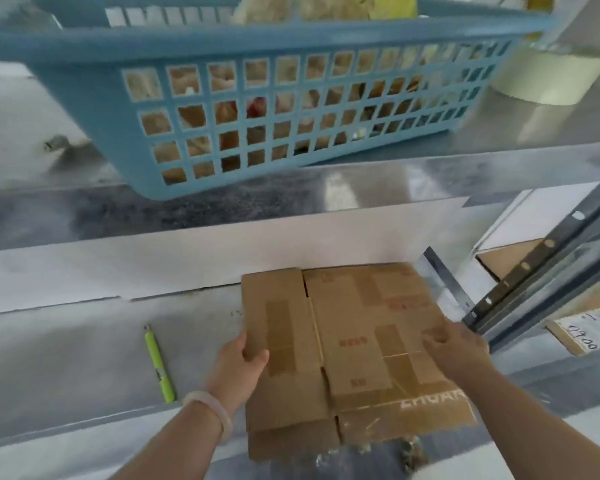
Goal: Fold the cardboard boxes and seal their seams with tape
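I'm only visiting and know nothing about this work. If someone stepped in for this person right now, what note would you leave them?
Left hand: grips the left edge of the flattened cardboard box, thumb on top.
Right hand: on the box's right edge; too blurred to tell whether it grips.
Things: the box lies flat on the lower shelf. The tape roll sits above, right of the blue basket. A green pen-like tool lies left of the box.
Done: nothing folded or newly sealed that shows.
Left: open the box, fold its flaps, tape the seams.
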### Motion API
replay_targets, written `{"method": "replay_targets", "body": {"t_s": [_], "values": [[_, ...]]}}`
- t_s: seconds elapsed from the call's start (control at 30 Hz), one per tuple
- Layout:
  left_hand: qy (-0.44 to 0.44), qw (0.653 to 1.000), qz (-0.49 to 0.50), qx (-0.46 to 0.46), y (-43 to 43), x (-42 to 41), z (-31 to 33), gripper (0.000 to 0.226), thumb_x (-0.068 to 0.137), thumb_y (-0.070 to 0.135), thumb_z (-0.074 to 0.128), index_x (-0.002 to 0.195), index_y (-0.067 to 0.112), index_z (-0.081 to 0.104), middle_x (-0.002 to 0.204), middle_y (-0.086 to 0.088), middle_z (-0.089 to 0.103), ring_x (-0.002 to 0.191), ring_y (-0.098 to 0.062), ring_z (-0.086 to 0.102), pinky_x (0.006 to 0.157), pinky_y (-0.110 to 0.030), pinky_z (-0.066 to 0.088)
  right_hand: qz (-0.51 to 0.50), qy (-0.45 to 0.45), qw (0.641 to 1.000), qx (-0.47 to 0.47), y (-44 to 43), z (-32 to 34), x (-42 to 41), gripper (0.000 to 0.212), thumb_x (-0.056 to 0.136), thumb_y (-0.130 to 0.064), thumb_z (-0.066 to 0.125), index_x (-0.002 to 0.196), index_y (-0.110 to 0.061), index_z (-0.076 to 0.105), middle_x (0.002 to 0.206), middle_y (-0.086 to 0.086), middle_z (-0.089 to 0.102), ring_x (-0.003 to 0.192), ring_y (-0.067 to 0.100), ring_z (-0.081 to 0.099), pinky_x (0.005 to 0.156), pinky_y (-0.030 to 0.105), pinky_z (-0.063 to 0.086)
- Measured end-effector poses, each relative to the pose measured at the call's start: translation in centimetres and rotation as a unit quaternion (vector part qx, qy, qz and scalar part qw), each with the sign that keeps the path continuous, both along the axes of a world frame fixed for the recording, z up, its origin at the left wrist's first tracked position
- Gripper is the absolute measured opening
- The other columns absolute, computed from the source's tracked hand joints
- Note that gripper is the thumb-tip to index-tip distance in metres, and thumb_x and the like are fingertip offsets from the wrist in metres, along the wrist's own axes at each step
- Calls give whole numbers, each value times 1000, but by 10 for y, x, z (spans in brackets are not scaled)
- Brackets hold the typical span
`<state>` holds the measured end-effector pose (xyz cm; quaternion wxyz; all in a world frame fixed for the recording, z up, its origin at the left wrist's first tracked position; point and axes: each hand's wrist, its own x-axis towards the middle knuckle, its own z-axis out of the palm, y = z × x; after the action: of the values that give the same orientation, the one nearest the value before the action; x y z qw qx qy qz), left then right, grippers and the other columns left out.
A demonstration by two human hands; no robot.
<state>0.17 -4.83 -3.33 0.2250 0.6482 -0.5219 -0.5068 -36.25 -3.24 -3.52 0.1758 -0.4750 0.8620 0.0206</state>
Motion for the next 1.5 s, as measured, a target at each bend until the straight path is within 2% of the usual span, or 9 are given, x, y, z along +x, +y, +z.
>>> {"method": "replay_targets", "body": {"t_s": [0.17, 0.33, 0.5, 0.77, 1.0, 1.13, 1.27, 1.37, 1.5], "values": [[-10, 991, 123, -48, 0, -13, 9, 39, 93, 29, 59, 128, 37, 43, 107, 16, 58, 97, -12, 59, 84, -32, 49, -34, -15, 998, -54, 0, -6, 2, 37, 90, -53, 49, 120, -31, 55, 102, 1, 64, 102, 27, 59, 86, 38, 48], [34, 981, 170, -88, 8, 3, 23, 34, 97, 19, 50, 123, 41, 50, 107, 15, 64, 98, -12, 61, 84, -33, 50, -121, -193, 958, -175, 11, 1, 2, 61, 88, -53, 62, 139, -23, 50, 110, 4, 67, 77, 20, 64, 61, 35, 58], [8, 965, 198, -171, 30, 61, 41, 43, 97, 23, 51, 132, 47, 44, 121, 18, 57, 109, -14, 55, 97, -45, 46, -111, -300, 912, -256, 11, 27, 41, 38, 92, -56, 54, 110, -24, 63, 85, -8, 64, 76, 14, 61, 57, 27, 43], [59, 917, 277, -280, 61, 182, 72, 36, 87, 45, 65, 113, 60, 45, 109, 22, 62, 101, -1, 59, 84, -29, 46, -12, -451, 838, -308, 15, 61, 156, 17, 86, -49, 66, 100, -44, 58, 93, -10, 72, 81, 10, 69, 64, 31, 55], [73, 924, 252, -277, 73, 289, 92, 74, 66, 46, 71, 130, 39, 35, 123, 11, 56, 109, -1, 55, 90, -28, 45, 64, -506, 801, -313, 27, 62, 274, 64, 54, -64, 78, 111, -44, 55, 106, -7, 71, 96, 23, 70, 78, 51, 59], [63, 940, 201, -267, 74, 337, 93, 72, 73, 40, 70, 135, 40, 33, 133, 7, 49, 121, -15, 49, 94, -30, 41, 91, -515, 796, -306, 32, 63, 325, 68, 52, -65, 81, 112, -44, 55, 105, -13, 71, 94, 13, 71, 71, 35, 62], [124, 947, 162, -248, 80, 376, 92, 78, 70, 58, 62, 140, 59, 27, 139, 27, 43, 122, 7, 46, 95, -22, 42, 126, -524, 786, -303, 40, 63, 368, 77, 56, -54, 86, 123, -44, 48, 113, -14, 67, 105, 9, 65, 81, 40, 60], [166, 948, 152, -225, 81, 397, 87, 61, 80, 70, 47, 138, 61, 29, 144, 27, 41, 131, -6, 43, 109, -41, 38, 186, -484, 805, -289, 46, 64, 396, 99, 65, -29, 88, 142, -48, 28, 128, -19, 54, 117, 1, 55, 93, 33, 54], [210, 944, 157, -202, 72, 415, 89, 70, 75, 81, 47, 129, 37, 56, 122, 5, 64, 114, -25, 60, 82, -35, 58, 219, -442, 817, -299, 50, 66, 427, 106, 64, -38, 86, 142, -58, 17, 134, -32, 40, 120, -15, 43, 95, 14, 44]]}}
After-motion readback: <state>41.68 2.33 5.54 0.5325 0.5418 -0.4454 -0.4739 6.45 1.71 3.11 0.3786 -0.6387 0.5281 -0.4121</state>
